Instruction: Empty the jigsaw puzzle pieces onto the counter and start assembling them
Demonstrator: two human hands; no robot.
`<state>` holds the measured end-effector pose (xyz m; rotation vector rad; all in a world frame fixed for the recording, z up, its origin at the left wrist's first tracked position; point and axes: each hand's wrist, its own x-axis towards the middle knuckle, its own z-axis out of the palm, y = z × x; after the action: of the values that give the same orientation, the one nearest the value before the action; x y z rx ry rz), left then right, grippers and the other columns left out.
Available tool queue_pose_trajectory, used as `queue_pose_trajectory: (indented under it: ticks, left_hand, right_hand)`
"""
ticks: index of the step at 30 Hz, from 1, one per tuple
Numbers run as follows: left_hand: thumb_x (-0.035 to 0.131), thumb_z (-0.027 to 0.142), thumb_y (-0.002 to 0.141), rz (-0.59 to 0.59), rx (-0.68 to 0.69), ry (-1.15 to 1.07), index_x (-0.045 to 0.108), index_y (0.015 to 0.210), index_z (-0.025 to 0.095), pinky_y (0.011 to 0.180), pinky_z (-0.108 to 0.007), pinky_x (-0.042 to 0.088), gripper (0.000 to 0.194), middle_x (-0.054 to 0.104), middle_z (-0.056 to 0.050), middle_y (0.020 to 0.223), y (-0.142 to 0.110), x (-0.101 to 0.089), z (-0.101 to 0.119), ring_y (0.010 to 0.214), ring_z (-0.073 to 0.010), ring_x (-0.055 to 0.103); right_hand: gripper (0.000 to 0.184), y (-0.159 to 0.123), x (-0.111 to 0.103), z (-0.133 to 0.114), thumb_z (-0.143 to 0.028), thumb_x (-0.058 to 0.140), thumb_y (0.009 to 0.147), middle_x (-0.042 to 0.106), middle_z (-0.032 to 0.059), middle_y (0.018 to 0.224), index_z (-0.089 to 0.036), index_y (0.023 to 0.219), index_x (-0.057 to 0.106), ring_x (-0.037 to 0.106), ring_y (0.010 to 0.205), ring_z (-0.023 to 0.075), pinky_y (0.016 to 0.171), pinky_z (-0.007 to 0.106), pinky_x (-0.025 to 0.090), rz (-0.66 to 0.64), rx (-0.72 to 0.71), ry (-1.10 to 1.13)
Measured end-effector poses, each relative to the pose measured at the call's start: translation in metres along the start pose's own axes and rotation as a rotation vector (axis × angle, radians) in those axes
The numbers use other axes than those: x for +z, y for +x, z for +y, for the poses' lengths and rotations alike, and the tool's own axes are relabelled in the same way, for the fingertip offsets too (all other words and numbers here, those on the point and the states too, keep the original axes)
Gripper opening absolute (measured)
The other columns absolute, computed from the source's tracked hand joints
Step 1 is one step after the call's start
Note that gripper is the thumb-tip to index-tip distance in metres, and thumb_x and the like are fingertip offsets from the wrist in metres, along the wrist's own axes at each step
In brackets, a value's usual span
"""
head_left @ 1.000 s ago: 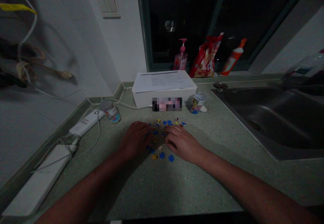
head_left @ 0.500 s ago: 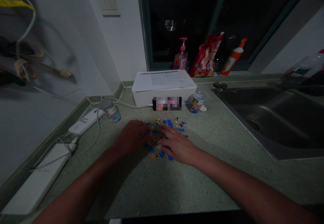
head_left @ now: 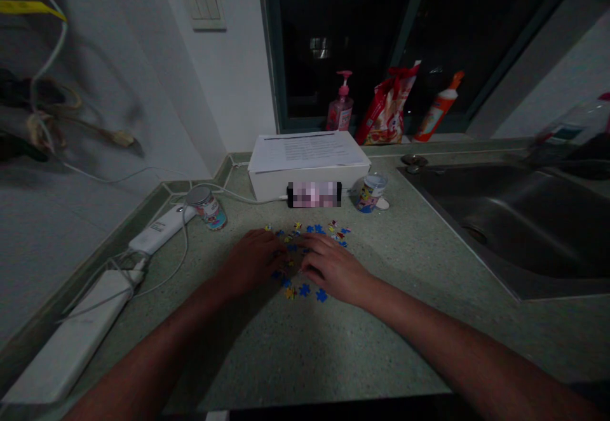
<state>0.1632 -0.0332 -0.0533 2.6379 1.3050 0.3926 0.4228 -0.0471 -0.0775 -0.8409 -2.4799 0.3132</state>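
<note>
Several small jigsaw pieces (head_left: 318, 230), mostly blue with some yellow and red, lie scattered on the speckled green counter (head_left: 333, 345). My left hand (head_left: 252, 260) rests palm down on the left side of the heap, fingers curled over pieces. My right hand (head_left: 333, 267) lies on the right side, its fingertips bent inward and meeting the left hand's over the middle of the heap. What the fingertips pinch is hidden. A few loose blue pieces (head_left: 322, 295) sit just in front of my right hand.
A white box (head_left: 307, 164) with a phone (head_left: 314, 194) leaning on it stands behind the pieces. Two small tins (head_left: 210, 208) (head_left: 370, 192) flank it. Power strips and cables (head_left: 157, 230) run along the left wall. A steel sink (head_left: 519, 224) lies right; bottles and a bag stand on the sill.
Both hands have shifted slightly over the heap, the fingertips drawing closer together. The pieces under them have been nudged a little.
</note>
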Motion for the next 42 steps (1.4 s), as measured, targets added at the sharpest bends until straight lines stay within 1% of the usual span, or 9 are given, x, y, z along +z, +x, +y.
queue_pose_trajectory:
  ticks: [6,15,18,23,30,32,34,38,42]
  left_hand:
    - [0.068,0.026,0.100,-0.155,0.082,-0.022,0.079,0.106,0.024,0.095,-0.044,0.049,0.013,0.078,-0.006,0.106,-0.002,-0.010,0.004,0.103,-0.0276,0.070]
    - [0.066,0.029,0.103,-0.236,0.097,-0.049,0.078,0.105,0.024,0.095,-0.043,0.048,0.014,0.076,-0.005,0.104,-0.001,-0.013,0.005,0.101,-0.0265,0.069]
    - [0.066,0.026,0.103,-0.211,0.078,-0.063,0.079,0.103,0.023,0.094,-0.042,0.049,0.013,0.076,-0.005,0.103,-0.001,-0.013,0.008,0.101,-0.0260,0.069]
    - [0.070,0.023,0.099,-0.085,0.060,-0.101,0.080,0.101,0.024,0.100,-0.045,0.050,0.010,0.076,-0.007,0.114,0.001,0.000,0.012,0.111,-0.0277,0.067]
    - [0.066,0.029,0.104,0.023,0.109,-0.131,0.080,0.116,0.026,0.102,-0.047,0.052,0.019,0.076,-0.008,0.119,0.004,0.021,0.012,0.113,-0.0269,0.067]
    - [0.066,0.028,0.103,0.041,0.051,-0.101,0.080,0.116,0.025,0.102,-0.047,0.052,0.019,0.076,-0.009,0.118,0.005,0.015,0.007,0.113,-0.0280,0.068]
    - [0.066,0.027,0.101,0.068,-0.091,-0.061,0.080,0.109,0.023,0.098,-0.045,0.053,0.017,0.077,-0.010,0.110,0.004,0.002,-0.001,0.107,-0.0284,0.069]
    - [0.061,0.030,0.100,0.002,-0.283,-0.013,0.078,0.097,0.021,0.081,-0.038,0.053,0.020,0.075,-0.007,0.096,-0.001,-0.024,-0.011,0.089,-0.0250,0.070]
    - [0.064,0.033,0.097,-0.145,-0.206,-0.027,0.078,0.098,0.024,0.077,-0.034,0.050,0.016,0.077,-0.006,0.100,-0.005,-0.025,-0.004,0.089,-0.0248,0.071]
  right_hand:
    - [0.008,-0.006,-0.011,0.003,-0.028,0.075,0.100,0.071,0.0125,0.139,-0.022,0.105,0.078,0.057,0.143,0.0320,0.119,0.055,0.049,0.004,-0.006,0.004]
    - [0.017,-0.009,-0.027,0.027,-0.019,0.062,0.103,0.074,0.0139,0.129,-0.020,0.108,0.078,0.063,0.134,0.0314,0.114,0.057,0.053,0.130,0.109,-0.107]
    - [0.018,-0.009,-0.026,0.028,-0.019,0.061,0.103,0.075,0.0155,0.127,-0.019,0.107,0.079,0.065,0.131,0.0319,0.113,0.058,0.054,0.147,0.136,-0.127]
    - [0.016,-0.008,-0.022,0.025,-0.021,0.063,0.103,0.075,0.0142,0.127,-0.021,0.107,0.079,0.066,0.130,0.0313,0.113,0.059,0.054,0.147,0.137,-0.097]
    - [0.016,-0.007,-0.022,0.024,-0.021,0.065,0.102,0.075,0.0135,0.126,-0.021,0.108,0.080,0.066,0.129,0.0306,0.113,0.058,0.054,0.121,0.148,-0.091]
    - [0.017,-0.008,-0.023,0.026,-0.020,0.064,0.102,0.075,0.0141,0.126,-0.021,0.108,0.080,0.065,0.130,0.0309,0.113,0.058,0.054,0.133,0.151,-0.097]
    - [0.019,-0.009,-0.023,0.029,-0.019,0.062,0.102,0.075,0.0153,0.127,-0.020,0.108,0.080,0.065,0.130,0.0316,0.112,0.058,0.054,0.147,0.157,-0.114]
    - [0.019,-0.010,-0.026,0.035,-0.018,0.061,0.101,0.075,0.0148,0.127,-0.020,0.106,0.079,0.067,0.126,0.0319,0.111,0.059,0.055,0.168,0.177,-0.146]
    - [0.019,-0.012,-0.029,0.039,-0.020,0.060,0.102,0.075,0.0131,0.126,-0.022,0.108,0.078,0.067,0.125,0.0314,0.111,0.060,0.055,0.180,0.195,-0.171]
